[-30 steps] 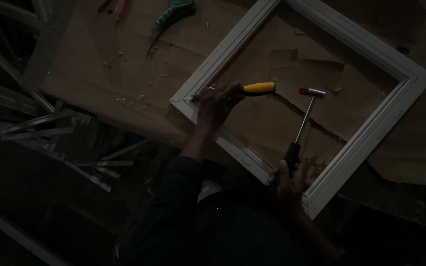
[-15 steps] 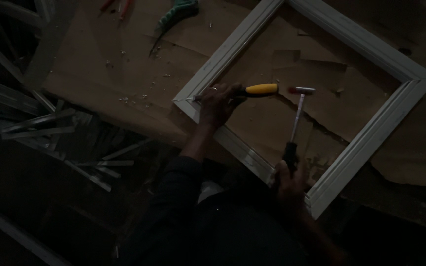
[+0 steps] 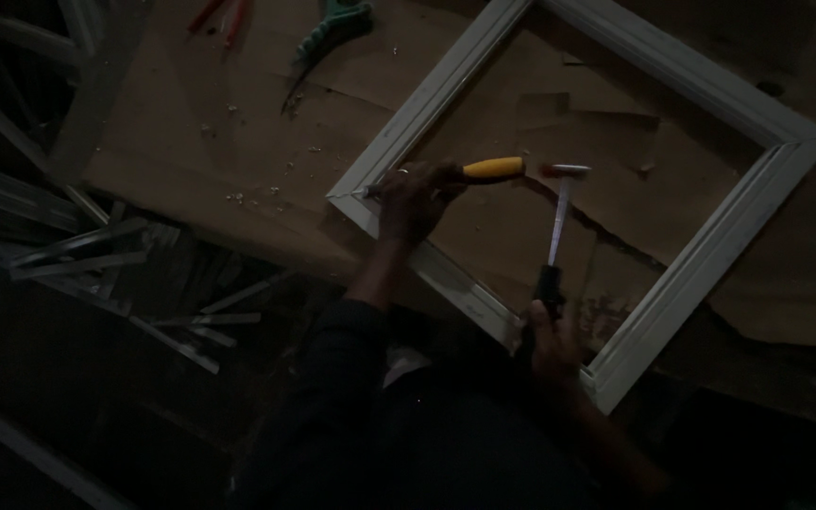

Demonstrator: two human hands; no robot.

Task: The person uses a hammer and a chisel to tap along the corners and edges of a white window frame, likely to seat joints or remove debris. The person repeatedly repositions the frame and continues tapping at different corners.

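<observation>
Lowest in the frame, my right hand [image 3: 548, 331] is wrapped tight round the dark grip of a hammer [image 3: 559, 222]. Its shaft runs almost straight up the picture, leaning slightly right, to a small head near the centre whose faces point left and right. I judge it light and stiff, top-heavy for its size, best held low on the grip as it is now.

A little higher and to the left, my left hand [image 3: 410, 200] is clamped on a yellow-handled chisel [image 3: 484, 171]. Its long axis lies nearly level: handle end toward the hammer head and just short of it, tip toward the left corner of the white frame [image 3: 710, 255], where it seems to meet the mitre joint. The plastic handle looks smooth, so I would grip close to the blade.

The frame lies flat on the brown worktop [image 3: 191, 161], a rigid but slender moulding, likely weak at its corners. Beyond, at upper left, rests a green-handled tool [image 3: 318, 38].
</observation>
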